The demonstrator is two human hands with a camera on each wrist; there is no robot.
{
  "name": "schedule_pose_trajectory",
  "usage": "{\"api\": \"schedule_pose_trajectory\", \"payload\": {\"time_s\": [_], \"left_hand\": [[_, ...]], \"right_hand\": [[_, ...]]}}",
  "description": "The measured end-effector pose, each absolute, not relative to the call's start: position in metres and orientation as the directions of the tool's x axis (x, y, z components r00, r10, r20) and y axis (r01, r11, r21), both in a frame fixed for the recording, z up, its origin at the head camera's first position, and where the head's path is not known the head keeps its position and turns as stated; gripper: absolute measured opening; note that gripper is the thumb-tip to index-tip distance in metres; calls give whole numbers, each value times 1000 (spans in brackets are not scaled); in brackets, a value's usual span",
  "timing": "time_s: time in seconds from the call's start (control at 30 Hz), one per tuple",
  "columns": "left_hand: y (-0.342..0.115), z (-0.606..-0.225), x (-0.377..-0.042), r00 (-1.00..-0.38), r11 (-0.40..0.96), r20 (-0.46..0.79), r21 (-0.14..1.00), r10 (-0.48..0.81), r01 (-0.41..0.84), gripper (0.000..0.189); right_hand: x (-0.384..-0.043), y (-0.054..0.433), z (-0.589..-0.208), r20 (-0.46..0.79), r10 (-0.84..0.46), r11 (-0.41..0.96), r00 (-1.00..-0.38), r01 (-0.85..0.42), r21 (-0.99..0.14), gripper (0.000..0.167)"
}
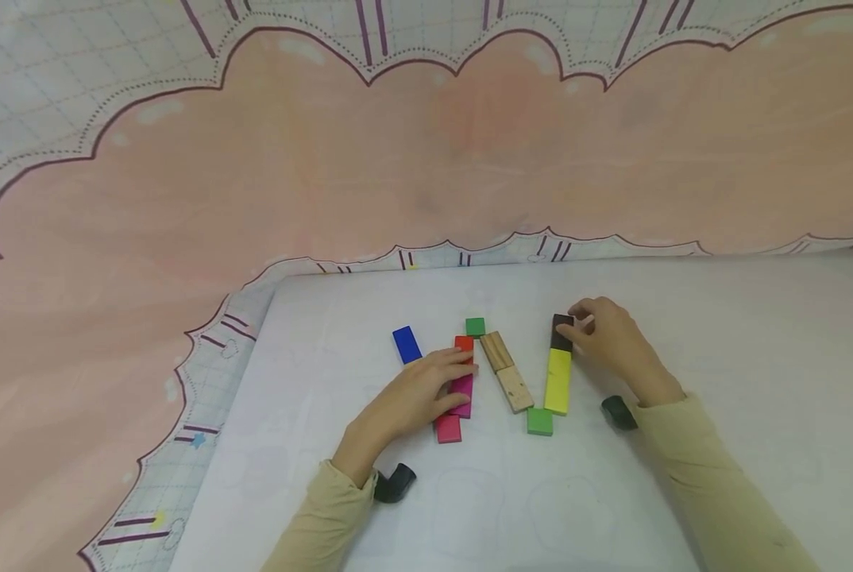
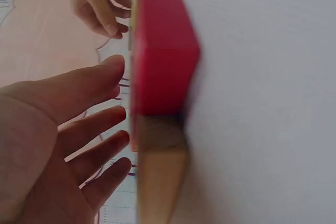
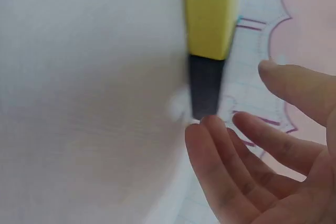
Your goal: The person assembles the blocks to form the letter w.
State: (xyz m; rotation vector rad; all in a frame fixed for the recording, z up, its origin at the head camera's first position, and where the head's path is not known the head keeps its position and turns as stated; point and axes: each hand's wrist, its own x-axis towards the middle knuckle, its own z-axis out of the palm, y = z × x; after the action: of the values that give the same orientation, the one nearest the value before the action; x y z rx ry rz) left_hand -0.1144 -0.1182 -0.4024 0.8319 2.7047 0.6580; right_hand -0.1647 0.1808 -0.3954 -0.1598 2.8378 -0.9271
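Note:
Coloured blocks lie end to end in a zigzag on the white surface. My left hand (image 1: 414,395) hovers over its left part, fingers loosely spread above the red block (image 1: 464,342) and the magenta block (image 1: 462,385). A pinkish-red block (image 1: 449,430) is at the lower corner, and the left wrist view shows its side (image 2: 165,72) beside a wooden block (image 2: 161,182). At the far right end, my right hand (image 1: 615,345) has its fingers around the black block (image 1: 561,340), above the yellow block (image 1: 557,381). In the right wrist view the thumb stands apart from the black block (image 3: 206,85).
A blue block (image 1: 406,343) extends at the left, partly under the left hand. Two wooden blocks (image 1: 515,388) slant between a green block (image 1: 475,326) at the top and another green block (image 1: 539,422) below. Behind the surface hangs a peach cloth (image 1: 426,159) with scalloped edging.

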Motion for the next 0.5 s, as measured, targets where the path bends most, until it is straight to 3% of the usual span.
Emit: {"api": "schedule_pose_trajectory", "payload": {"time_s": [0.27,0.5], "left_hand": [[-116,-387,-115,-848,743,6,480,530,467,43],[-121,-378,-104,-921,808,60,460,384,367,46]], "right_hand": [[-151,177,-385,-31,-218,789,-975,-158,-594,38],[-135,172,-377,82,-276,786,-958,-274,-555,40]]}}
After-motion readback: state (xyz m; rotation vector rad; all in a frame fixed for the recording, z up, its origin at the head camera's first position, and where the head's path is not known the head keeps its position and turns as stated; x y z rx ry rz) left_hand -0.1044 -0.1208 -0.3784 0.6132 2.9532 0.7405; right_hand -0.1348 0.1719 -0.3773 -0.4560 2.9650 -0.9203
